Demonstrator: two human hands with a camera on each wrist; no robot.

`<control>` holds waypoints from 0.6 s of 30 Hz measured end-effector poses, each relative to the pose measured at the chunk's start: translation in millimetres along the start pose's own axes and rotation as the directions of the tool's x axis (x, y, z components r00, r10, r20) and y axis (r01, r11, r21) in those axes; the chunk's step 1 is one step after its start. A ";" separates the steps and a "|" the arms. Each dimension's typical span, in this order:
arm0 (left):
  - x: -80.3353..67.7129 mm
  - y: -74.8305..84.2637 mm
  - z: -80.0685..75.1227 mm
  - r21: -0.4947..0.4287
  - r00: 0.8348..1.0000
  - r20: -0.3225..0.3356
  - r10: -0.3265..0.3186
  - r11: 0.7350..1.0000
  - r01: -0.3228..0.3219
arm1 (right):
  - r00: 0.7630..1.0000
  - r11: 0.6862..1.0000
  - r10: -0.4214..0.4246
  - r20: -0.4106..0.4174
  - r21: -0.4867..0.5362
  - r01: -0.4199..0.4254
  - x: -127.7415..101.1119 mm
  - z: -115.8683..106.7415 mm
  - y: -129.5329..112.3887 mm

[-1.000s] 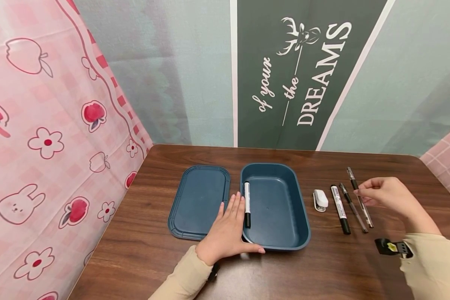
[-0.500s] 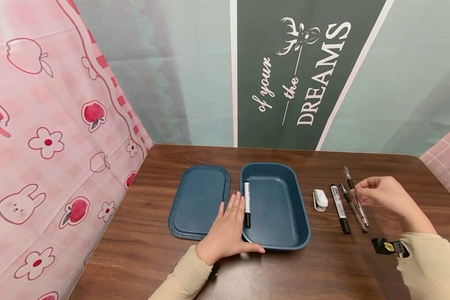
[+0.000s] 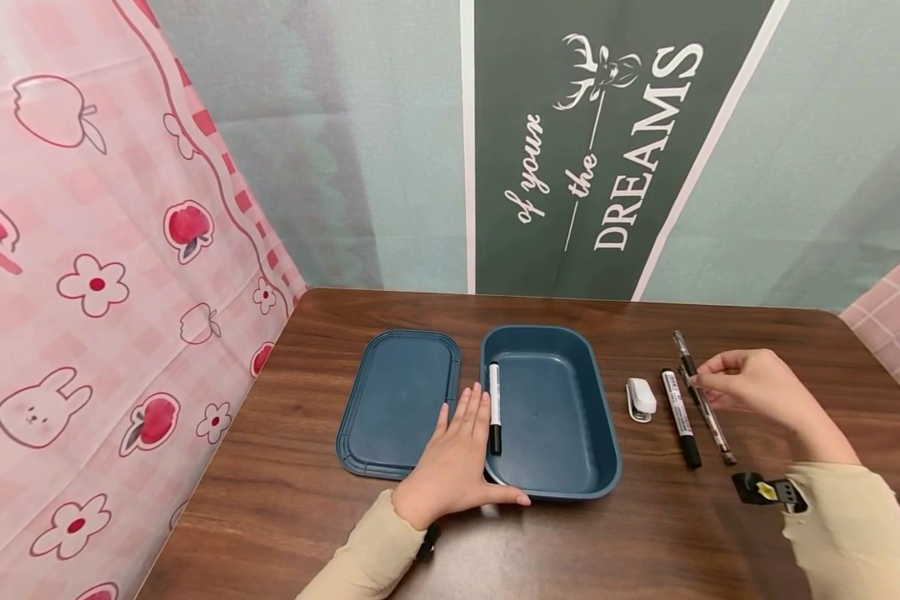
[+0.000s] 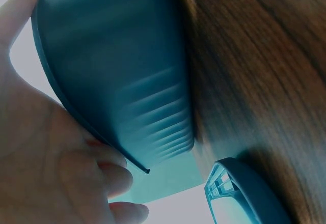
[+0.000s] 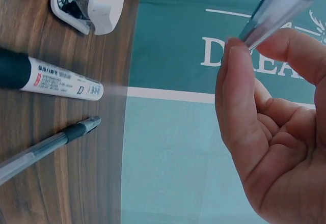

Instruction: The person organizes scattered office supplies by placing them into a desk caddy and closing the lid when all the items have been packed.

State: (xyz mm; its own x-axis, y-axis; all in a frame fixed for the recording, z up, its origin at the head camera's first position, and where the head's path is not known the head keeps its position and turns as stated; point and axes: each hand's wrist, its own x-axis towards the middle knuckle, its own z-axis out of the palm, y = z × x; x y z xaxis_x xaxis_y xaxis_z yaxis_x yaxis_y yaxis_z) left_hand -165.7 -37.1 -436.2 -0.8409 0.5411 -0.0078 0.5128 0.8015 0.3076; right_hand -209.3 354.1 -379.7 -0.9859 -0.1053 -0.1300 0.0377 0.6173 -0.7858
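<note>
Head view: R hand (image 3: 757,387) has just shifted the clear pen (image 3: 687,362) L, nearer the box (image 3: 600,417).
Thumb + fingertips pinch it; R-wrist cam shows it up off the table (image 3: 270,467), & it now overlaps the 2nd pen (image 5: 48,150) in head view. So pick-up looks done, tho it's well apart from box. L hand (image 3: 450,467) hasn't budged: fingers straight, thumb spread at near rim, prob. steadying. One marker (image 3: 495,408) lies inside along L wall; stapler (image 3: 642,400) + spare marker (image 3: 679,417) sit btwn box & pens.

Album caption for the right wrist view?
Right hand pinches a clear pen; white stapler, marker and second pen rest on the table.
</note>
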 end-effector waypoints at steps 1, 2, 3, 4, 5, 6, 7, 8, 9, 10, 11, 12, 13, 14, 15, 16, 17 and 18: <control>0.1 -0.2 0.4 0.001 1.000 -0.003 0.002 1.000 -0.002 | 1.000 1.000 0.002 0.000 0.000 -0.002 0.3 0.5 -0.7; 0.3 -0.5 0.8 0.003 1.000 -0.006 0.004 1.000 -0.004 | 1.000 1.000 -0.001 0.005 -0.002 0.001 0.5 0.9 -1.5; 0.3 -0.6 1.0 0.003 1.000 -0.009 0.005 1.000 -0.005 | 1.000 1.000 -0.001 0.004 -0.005 0.001 0.7 1.5 -2.0; 0.4 -0.6 0.9 0.003 1.000 -0.010 0.007 1.000 -0.007 | 1.000 1.000 -0.001 0.002 -0.008 0.001 0.7 2.0 -2.7; 0.3 -0.7 0.8 0.003 1.000 -0.011 0.007 1.000 -0.007 | 1.000 1.000 0.000 0.002 -0.009 0.000 0.8 2.6 -3.3; 0.3 -0.8 0.7 0.002 1.000 -0.011 0.006 1.000 -0.006 | 1.000 1.000 -0.004 0.005 -0.013 0.004 0.7 3.0 -4.0; 0.7 -0.9 0.8 0.001 1.000 -0.011 0.006 1.000 -0.006 | 1.000 1.000 -0.003 0.005 -0.010 0.003 0.5 3.5 -4.6; 0.8 -0.8 0.3 -0.001 1.000 -0.010 0.005 1.000 -0.005 | 1.000 1.000 -0.003 0.004 -0.009 0.003 0.4 4.0 -5.2; 0.9 -0.6 -0.2 -0.002 1.000 -0.007 0.003 1.000 -0.003 | 1.000 1.000 -0.003 0.002 -0.010 0.003 0.4 4.6 -5.6; 1.1 -0.6 -0.3 -0.003 1.000 -0.005 0.001 1.000 -0.001 | 1.000 1.000 -0.004 0.001 -0.013 0.004 0.4 5.1 -6.1; 1.4 -0.5 -0.4 -0.003 1.000 -0.004 0.001 1.000 -0.001 | 1.000 1.000 -0.004 -0.001 -0.016 0.004 0.3 5.6 -6.7; 1.6 -0.4 -0.2 -0.002 1.000 -0.003 0.000 1.000 0.000 | 1.000 1.000 -0.005 -0.003 -0.024 0.005 0.3 6.0 -7.2; 1.7 -0.4 -0.3 0.000 1.000 -0.003 -0.001 1.000 0.001 | 1.000 0.999 -0.007 -0.005 -0.031 0.006 0.4 6.4 -7.6; 1.5 -0.2 -0.7 0.001 1.000 -0.002 -0.002 1.000 0.002 | 1.000 0.999 -0.009 -0.009 -0.042 0.009 0.5 6.8 -8.0; 1.4 -0.2 -0.7 0.002 1.000 -0.001 -0.003 1.000 0.003 | 1.000 0.999 -0.009 -0.011 -0.049 0.009 0.6 7.2 -8.5; 1.2 -0.2 -0.5 0.002 1.000 -0.002 -0.002 1.000 0.002 | 1.000 0.998 -0.011 -0.014 -0.057 0.010 0.7 7.5 -8.9; 1.2 -0.1 -0.7 0.002 1.000 -0.001 -0.003 1.000 0.003 | 1.000 0.998 -0.013 -0.016 -0.061 0.012 0.8 7.8 -9.4; 1.1 -0.2 -0.7 0.002 1.000 0.001 -0.005 1.000 0.005 | 1.000 0.998 -0.016 -0.017 -0.065 0.015 0.9 8.1 -9.8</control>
State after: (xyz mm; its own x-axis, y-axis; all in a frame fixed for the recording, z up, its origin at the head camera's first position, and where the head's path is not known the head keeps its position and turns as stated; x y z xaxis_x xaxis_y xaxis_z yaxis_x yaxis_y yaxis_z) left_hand -166.9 -36.8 -435.6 -0.8432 0.5375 -0.0098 0.5092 0.8045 0.3058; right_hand -209.2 341.7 -377.0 -0.9890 -0.1017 -0.1072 0.0126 0.6647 -0.7470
